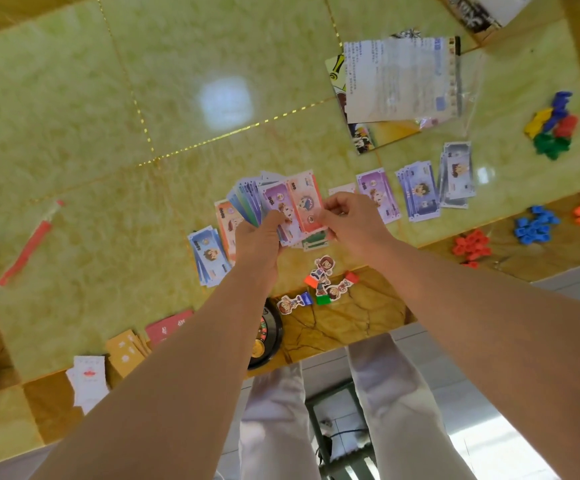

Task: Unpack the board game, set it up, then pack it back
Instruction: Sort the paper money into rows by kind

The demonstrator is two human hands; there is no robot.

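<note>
My left hand grips a fanned stack of play money above the table. My right hand pinches the pink top note of that fan at its lower right edge. Sorted piles of notes lie on the table: a blue pile at the left, an orange pile partly under my left hand, a purple pile, a light blue pile and a grey pile to the right. A green note pile shows under my hands.
The folded board with a rule sheet lies at the back right. Cardboard character pawns, a black spinner, card decks, and heaps of coloured plastic pieces sit around the table's edges. A red-tipped stick lies left.
</note>
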